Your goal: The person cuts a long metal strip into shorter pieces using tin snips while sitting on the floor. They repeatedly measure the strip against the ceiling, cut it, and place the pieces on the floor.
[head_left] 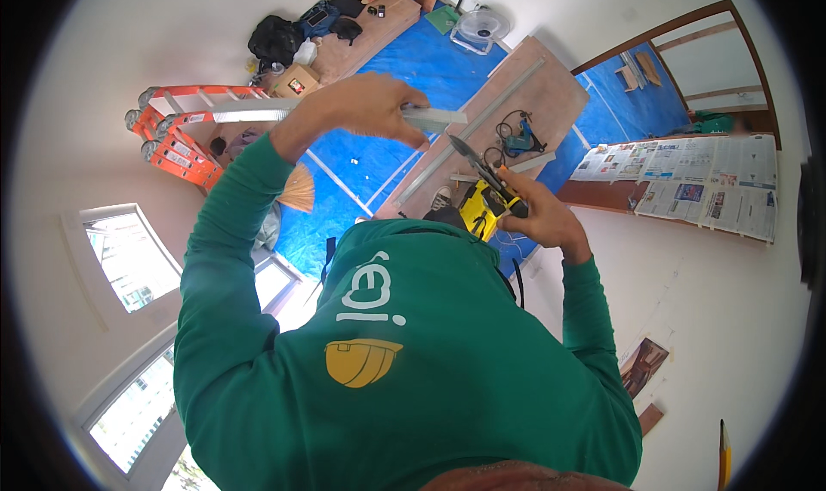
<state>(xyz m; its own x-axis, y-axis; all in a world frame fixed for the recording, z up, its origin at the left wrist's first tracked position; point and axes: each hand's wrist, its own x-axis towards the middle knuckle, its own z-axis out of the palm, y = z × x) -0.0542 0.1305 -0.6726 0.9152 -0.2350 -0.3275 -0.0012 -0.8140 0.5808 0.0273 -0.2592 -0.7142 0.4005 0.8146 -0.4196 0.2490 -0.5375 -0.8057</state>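
Observation:
My left hand [366, 108] is raised at the upper left, with its fingers curled round a long silver metal channel [440, 119]. The channel's cut end points right, and its other end runs back past my wrist toward the ladder. My right hand [544, 220] grips a pair of snips [469, 154] with dark handles. Their grey blades point up and left, close to the channel's end; whether they touch it, I cannot tell. Just below the snips is a yellow and black object [476, 211], partly hidden by my chest and the tool.
A wooden board [551, 74] bears metal strips and a teal corded power tool [520, 140]. An orange ladder [185, 151] and a straw broom [298, 188] stand left. Blue sheeting [400, 65] covers the floor. Newspaper [680, 177] lies over a ledge at right; a fan [482, 28] stands behind.

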